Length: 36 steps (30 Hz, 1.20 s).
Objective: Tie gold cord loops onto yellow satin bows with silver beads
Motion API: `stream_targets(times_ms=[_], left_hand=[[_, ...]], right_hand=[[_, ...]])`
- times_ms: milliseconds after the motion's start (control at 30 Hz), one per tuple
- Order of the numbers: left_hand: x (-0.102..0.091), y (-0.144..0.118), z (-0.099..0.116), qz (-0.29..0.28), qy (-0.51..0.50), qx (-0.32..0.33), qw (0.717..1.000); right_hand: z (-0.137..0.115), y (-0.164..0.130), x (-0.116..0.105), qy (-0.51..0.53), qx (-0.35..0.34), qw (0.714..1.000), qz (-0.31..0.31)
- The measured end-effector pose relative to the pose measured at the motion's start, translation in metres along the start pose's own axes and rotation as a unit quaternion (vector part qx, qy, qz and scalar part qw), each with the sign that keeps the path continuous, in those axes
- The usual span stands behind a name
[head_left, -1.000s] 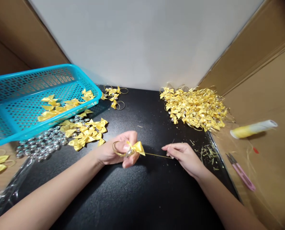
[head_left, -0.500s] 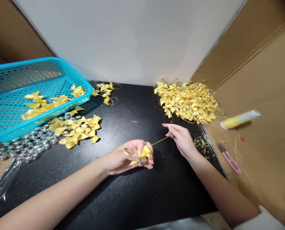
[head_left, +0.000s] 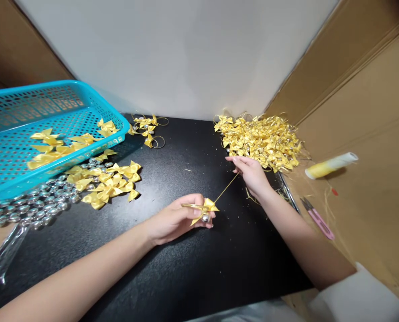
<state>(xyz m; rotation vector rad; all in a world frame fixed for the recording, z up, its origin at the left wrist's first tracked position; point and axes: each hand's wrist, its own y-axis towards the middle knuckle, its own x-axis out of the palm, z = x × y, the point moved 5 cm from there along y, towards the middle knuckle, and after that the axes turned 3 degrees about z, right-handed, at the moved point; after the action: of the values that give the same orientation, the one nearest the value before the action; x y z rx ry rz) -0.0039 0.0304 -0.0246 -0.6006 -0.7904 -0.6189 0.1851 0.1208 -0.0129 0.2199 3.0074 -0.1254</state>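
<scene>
Left hand (head_left: 177, 219): fingers pinching a yellow bow (head_left: 211, 205), held just above the table (head_left: 152, 281) near its middle. A silver bead (head_left: 205, 218) sits against the bow's near side; a gold ring (head_left: 191, 205), nearly edge-on, lies by the thumb. Whether it encircles the thumb, cannot tell.

Right hand (head_left: 251, 176): fingertips drawn together on a gold cord (head_left: 226, 186), exact contact hidden. Cord runs straight from bow to fingers; the hands seem held apart to keep it taut, the left acting as anchor.

Beyond left: loose bows (head_left: 112, 185) and silver beads (head_left: 35, 203) by the blue basket (head_left: 85, 85), probably parts kept near the left hand. Far edge: ringed bows (head_left: 149, 129). Far right: a heap of ringed bows (head_left: 259, 138), apart from the loose parts, perhaps to avoid mixing. Off the table's right edge: pink-handled snips (head_left: 320, 223) and a yellow-and-white tube (head_left: 331, 165), seemingly within right-hand reach.

Count: one bow, one bead, one ring, one cord in hand; one basket, one snips, one tube. Ringed bows at far edge, about four. Loose bows, roughly ten, overlapping. Loose beads, dozens. Right heap too tangled to count.
</scene>
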Motion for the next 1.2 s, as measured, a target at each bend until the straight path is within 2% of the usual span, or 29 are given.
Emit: stream_targets(times_ms=[100, 200, 333, 433, 500, 600, 700, 767, 833, 933, 1000, 1100, 1200], left_hand=[[-0.004, 0.001, 0.004, 0.039, 0.04, 0.033, 0.998], [-0.005, 0.001, 0.01, 0.069, 0.112, 0.078, 0.988], [-0.005, 0.001, 0.017, 0.091, 0.219, 0.126, 0.963], [-0.005, 0.0, 0.02, 0.112, 0.277, 0.155, 0.942], [-0.006, -0.001, 0.021, 0.119, 0.301, 0.169, 0.931], [-0.005, -0.002, 0.021, 0.114, 0.33, 0.176, 0.921], [-0.005, -0.003, 0.021, 0.123, 0.382, 0.172, 0.9], [-0.007, -0.005, 0.023, 0.143, 0.437, 0.177, 0.87], [-0.009, -0.005, 0.027, 0.166, 0.502, 0.199, 0.825], [-0.01, -0.006, 0.033, 0.191, 0.575, 0.242, 0.758], [-0.011, -0.006, 0.035, 0.207, 0.59, 0.26, 0.736], [-0.011, -0.006, 0.037, 0.228, 0.608, 0.269, 0.711], [-0.012, -0.006, 0.037, 0.25, 0.674, 0.245, 0.65]], right_hand=[[-0.001, -0.004, -0.004, 0.018, 0.003, 1.0, 0.01], [-0.013, -0.014, -0.017, 0.094, -0.025, 0.995, 0.034], [-0.051, -0.039, -0.04, 0.195, -0.117, 0.973, 0.038], [-0.08, -0.063, -0.051, 0.225, -0.174, 0.958, 0.022], [-0.091, -0.075, -0.055, 0.226, -0.186, 0.956, 0.025], [-0.09, -0.081, -0.056, 0.22, -0.175, 0.959, 0.02], [-0.079, -0.075, -0.059, 0.221, -0.161, 0.962, 0.007], [-0.071, -0.067, -0.065, 0.244, -0.142, 0.959, 0.015], [-0.066, -0.061, -0.074, 0.279, -0.136, 0.95, 0.039], [-0.067, -0.059, -0.082, 0.293, -0.175, 0.939, 0.054], [-0.066, -0.059, -0.077, 0.265, -0.185, 0.946, 0.031], [-0.054, -0.059, -0.061, 0.198, -0.147, 0.969, -0.023], [-0.037, -0.062, -0.041, 0.116, -0.089, 0.986, -0.08]])
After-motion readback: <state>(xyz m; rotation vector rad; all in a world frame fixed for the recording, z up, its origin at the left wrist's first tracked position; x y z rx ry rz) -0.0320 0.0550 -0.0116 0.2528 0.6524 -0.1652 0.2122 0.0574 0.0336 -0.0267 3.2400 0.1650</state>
